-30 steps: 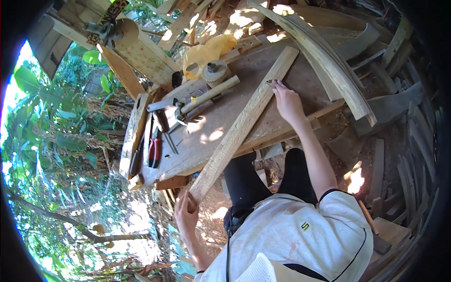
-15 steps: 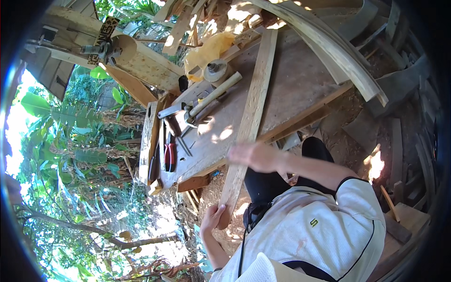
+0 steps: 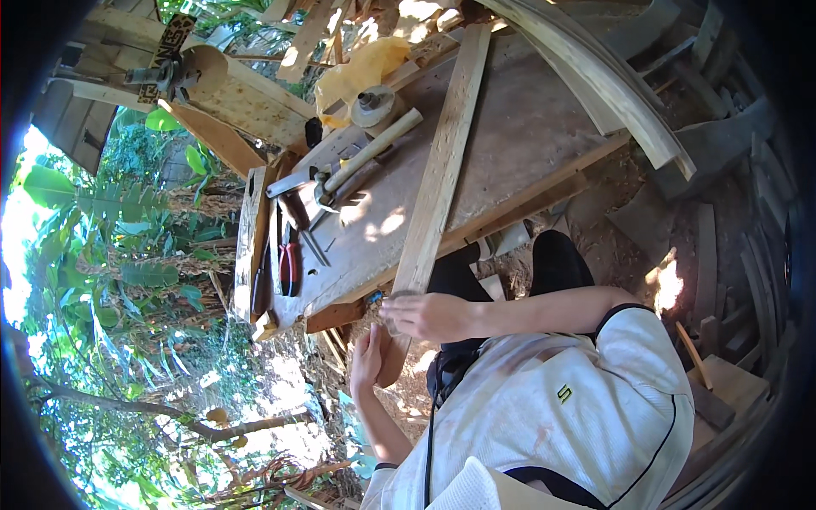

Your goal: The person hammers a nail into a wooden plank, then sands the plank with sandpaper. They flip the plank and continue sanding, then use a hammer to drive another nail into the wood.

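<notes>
A long, pale wooden plank (image 3: pixel 444 161) lies slantwise across the workbench, its near end sticking out past the front edge toward me. My left hand (image 3: pixel 367 361) is at that near end, thumb up along the left edge; its other fingers are partly hidden, and it appears to hold the plank. Across the plank's upper face, just above the left hand, rests my right hand (image 3: pixel 429 317), fingers bent over the wood. A small greyish patch shows at its fingertips, too unclear to name.
On the workbench (image 3: pixel 527 127) lie a hammer (image 3: pixel 374 153), red-handled pliers (image 3: pixel 290 268) and other tools, near a round roll (image 3: pixel 376 109) and yellow plastic (image 3: pixel 361 72). Long curved boards (image 3: pixel 595 76) overhang the far right. Wood scraps (image 3: pixel 705 255) stand at right.
My right hand has slid down the plank toward its near end and is now close to the left hand. The whole view has shifted slightly.
</notes>
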### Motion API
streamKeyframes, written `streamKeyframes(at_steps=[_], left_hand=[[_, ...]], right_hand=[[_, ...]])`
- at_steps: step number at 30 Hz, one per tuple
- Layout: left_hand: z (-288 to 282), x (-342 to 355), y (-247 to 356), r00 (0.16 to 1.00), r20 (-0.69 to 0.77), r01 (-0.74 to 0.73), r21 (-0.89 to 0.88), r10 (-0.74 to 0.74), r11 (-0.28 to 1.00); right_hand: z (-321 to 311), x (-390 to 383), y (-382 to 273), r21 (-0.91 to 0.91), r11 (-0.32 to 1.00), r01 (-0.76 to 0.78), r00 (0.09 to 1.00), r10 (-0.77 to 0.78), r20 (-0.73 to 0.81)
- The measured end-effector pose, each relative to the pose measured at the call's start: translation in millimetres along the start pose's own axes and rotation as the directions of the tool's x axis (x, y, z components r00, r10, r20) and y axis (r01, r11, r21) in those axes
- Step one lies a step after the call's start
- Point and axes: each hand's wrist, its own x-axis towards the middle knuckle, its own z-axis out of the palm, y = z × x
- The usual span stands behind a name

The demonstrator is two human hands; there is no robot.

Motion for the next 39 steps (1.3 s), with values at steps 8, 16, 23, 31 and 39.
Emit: streamKeyframes(at_steps=[8,16,23,31,39], left_hand=[[10.4,-20.6,7.7,0.994,-0.097,0.064,0.105,-0.054,0.992],[9.9,-17.5,9.1,0.984,-0.096,-0.125,0.228,0.151,0.965],[-0.9,-45.1,20.0,0.983,-0.008,-0.172,0.305,0.183,0.937],[-36.7,-72.4,-15.2,0.987,0.16,-0.009,0.25,-0.032,0.968],[-82.7,-83.1,-43.4,0.941,0.235,0.239,0.054,-0.245,0.969]], right_hand=[[-72.4,-19.6,112.3,-0.121,0.947,-0.297,0.948,0.277,-0.158],[-29.7,-15.3,27.0,-0.022,0.992,-0.128,0.983,0.124,-0.133],[-90.9,-37.3,146.6,-0.283,0.829,-0.483,0.865,0.402,-0.299],[-85.7,-17.4,130.0,-0.105,0.942,-0.318,0.948,0.313,-0.061],[-69.5,-3.7,118.1,-0.147,0.979,-0.138,0.969,0.103,-0.226]])
